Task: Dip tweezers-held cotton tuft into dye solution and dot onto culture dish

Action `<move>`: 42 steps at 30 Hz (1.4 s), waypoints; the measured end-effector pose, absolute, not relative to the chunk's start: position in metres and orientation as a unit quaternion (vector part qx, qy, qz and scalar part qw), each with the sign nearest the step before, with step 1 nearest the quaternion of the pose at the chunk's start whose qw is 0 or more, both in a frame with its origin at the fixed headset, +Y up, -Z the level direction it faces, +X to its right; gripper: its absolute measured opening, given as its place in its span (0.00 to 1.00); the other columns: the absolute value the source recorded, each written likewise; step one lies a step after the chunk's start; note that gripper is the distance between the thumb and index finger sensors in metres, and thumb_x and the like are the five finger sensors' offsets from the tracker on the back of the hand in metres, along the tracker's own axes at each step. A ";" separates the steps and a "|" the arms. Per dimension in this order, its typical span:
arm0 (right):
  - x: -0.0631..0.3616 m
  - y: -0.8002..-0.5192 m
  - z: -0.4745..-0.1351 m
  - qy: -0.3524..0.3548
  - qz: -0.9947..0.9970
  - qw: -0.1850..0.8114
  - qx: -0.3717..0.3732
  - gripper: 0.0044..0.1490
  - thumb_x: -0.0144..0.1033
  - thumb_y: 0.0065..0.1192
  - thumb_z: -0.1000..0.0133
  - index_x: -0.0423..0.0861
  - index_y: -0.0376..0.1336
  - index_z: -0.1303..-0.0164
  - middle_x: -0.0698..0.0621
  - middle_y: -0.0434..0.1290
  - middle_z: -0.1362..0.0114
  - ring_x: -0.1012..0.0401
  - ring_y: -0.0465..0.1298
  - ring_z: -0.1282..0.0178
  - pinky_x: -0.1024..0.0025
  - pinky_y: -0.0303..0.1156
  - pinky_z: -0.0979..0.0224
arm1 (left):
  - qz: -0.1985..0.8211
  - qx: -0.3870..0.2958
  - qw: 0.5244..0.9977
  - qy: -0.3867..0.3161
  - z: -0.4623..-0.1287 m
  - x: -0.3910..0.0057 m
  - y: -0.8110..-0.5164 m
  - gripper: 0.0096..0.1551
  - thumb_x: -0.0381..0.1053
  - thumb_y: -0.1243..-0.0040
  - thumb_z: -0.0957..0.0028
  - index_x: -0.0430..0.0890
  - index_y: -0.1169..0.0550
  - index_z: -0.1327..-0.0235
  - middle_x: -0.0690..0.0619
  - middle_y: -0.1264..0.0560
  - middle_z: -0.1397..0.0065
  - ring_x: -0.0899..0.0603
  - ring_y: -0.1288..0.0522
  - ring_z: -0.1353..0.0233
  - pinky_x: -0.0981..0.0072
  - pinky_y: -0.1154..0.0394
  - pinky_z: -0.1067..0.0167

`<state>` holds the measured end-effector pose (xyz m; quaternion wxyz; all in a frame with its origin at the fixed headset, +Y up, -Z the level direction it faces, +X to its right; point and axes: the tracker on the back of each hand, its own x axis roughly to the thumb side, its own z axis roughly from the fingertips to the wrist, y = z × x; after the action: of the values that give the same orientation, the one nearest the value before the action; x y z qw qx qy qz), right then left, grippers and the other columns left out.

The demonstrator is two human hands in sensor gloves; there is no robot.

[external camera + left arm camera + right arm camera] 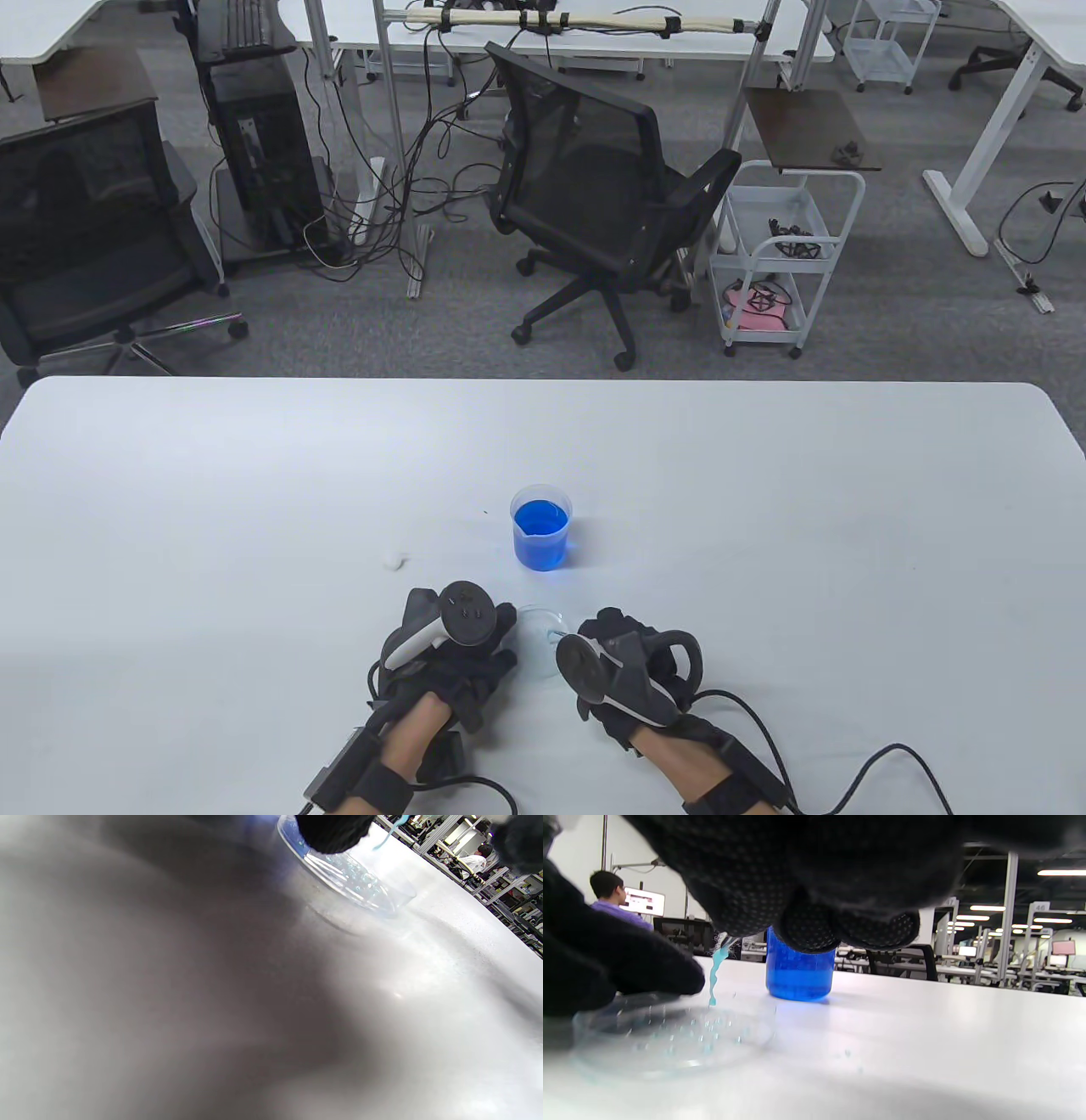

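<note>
A clear culture dish (536, 638) lies on the white table between my hands, with small blue droplets in it (670, 1039). My left hand (475, 637) holds the dish at its left rim; its fingers (619, 974) show in the right wrist view and a fingertip (331, 832) in the left wrist view. My right hand (594, 637) pinches tweezers, mostly hidden by the glove, with a blue-stained cotton tuft (715, 978) that hangs just above the dish (352, 878). The tuft also shows in the left wrist view (387, 837). A beaker of blue dye (541, 531) stands behind the dish (799, 978).
A small white cotton tuft (392, 560) lies on the table left of the beaker. A few blue drops (846, 1054) lie on the table right of the dish. Cables run from both wrists to the table's near edge (848, 764).
</note>
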<state>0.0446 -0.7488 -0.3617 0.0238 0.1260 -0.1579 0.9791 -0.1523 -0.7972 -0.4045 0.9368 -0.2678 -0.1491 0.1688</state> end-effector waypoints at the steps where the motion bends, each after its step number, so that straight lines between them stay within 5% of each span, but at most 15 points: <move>1: 0.046 -0.746 -0.362 -0.163 0.978 0.027 0.124 0.23 0.39 0.77 0.65 0.37 0.84 0.72 0.35 0.85 0.57 0.62 0.82 0.77 0.70 0.81 0.79 | 0.169 -0.268 0.937 -0.149 -0.405 -0.152 -0.797 0.38 0.53 0.52 0.32 0.51 0.54 0.16 0.34 0.64 0.12 0.25 0.67 0.19 0.20 0.65 0.32; 15: 0.039 -0.779 -0.372 -0.114 0.984 -0.027 0.131 0.23 0.39 0.77 0.65 0.37 0.84 0.72 0.35 0.85 0.58 0.62 0.82 0.77 0.70 0.81 0.79 | 0.169 -0.268 0.937 -0.149 -0.403 -0.152 -0.798 0.38 0.53 0.52 0.32 0.51 0.54 0.16 0.34 0.65 0.12 0.25 0.67 0.19 0.21 0.65 0.32; 27: 0.047 -0.745 -0.370 -0.171 0.978 0.025 0.113 0.23 0.39 0.77 0.65 0.37 0.84 0.72 0.35 0.85 0.57 0.62 0.82 0.77 0.70 0.81 0.79 | 0.172 -0.269 0.936 -0.150 -0.404 -0.152 -0.798 0.38 0.53 0.52 0.32 0.51 0.54 0.16 0.34 0.65 0.13 0.25 0.67 0.19 0.21 0.65 0.33; 42: 0.031 -0.775 -0.375 -0.119 0.984 -0.022 0.130 0.23 0.39 0.77 0.65 0.37 0.85 0.72 0.35 0.85 0.58 0.62 0.82 0.77 0.70 0.81 0.79 | 0.171 -0.268 0.936 -0.150 -0.403 -0.152 -0.798 0.38 0.53 0.52 0.32 0.51 0.54 0.16 0.34 0.65 0.13 0.25 0.67 0.19 0.21 0.65 0.33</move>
<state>0.0311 -0.7753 -0.3751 -0.0221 0.1305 -0.1195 0.9840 -0.1517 -0.7982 -0.4034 0.9361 -0.2678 -0.1504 0.1713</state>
